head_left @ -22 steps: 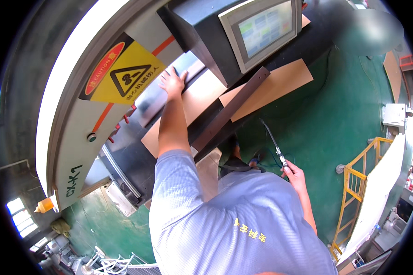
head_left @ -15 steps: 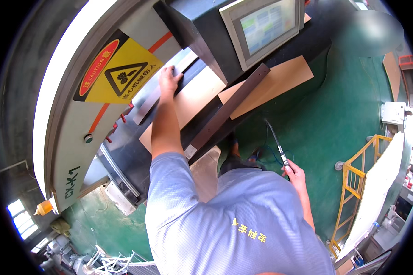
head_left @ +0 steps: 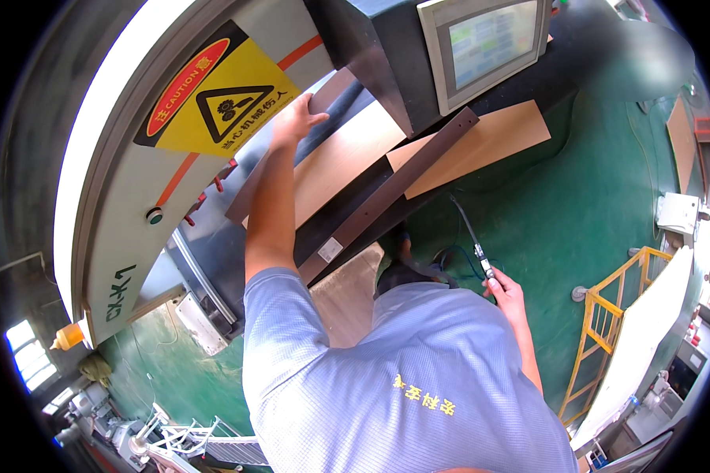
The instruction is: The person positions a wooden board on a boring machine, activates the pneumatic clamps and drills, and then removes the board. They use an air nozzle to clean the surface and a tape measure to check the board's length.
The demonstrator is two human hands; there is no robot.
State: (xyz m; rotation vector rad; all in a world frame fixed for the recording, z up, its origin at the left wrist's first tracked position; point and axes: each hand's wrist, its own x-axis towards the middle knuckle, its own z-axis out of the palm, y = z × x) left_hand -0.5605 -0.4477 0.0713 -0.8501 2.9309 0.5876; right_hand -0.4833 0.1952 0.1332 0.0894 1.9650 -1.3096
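My left hand (head_left: pixel 296 122) reaches into the machine's opening and grips the edge of a brown board strip (head_left: pixel 252 197), thumb apart from the fingers. Part of that strip is hidden by my forearm and hand. Low on the right, my right hand (head_left: pixel 508 293) is closed round an air blow gun (head_left: pixel 481 256). Its long thin nozzle points up and away from me. Beside the left forearm lies a light wood-coloured board (head_left: pixel 347 162). Another brown strip (head_left: pixel 394 185), with small holes and a white label, lies across a second light board (head_left: pixel 489 146).
The grey machine housing (head_left: pixel 146 236) with a yellow warning sign (head_left: pixel 221 94) curves over the left side. A control screen (head_left: pixel 489 47) stands beyond the boards. On the green floor to the right is a yellow trolley (head_left: pixel 603 323) carrying a white panel (head_left: pixel 643 339).
My left hand has shifted slightly farther in, and the strip under it now shows more of its brown face. My right hand still holds the air blow gun. The view has shifted slightly.
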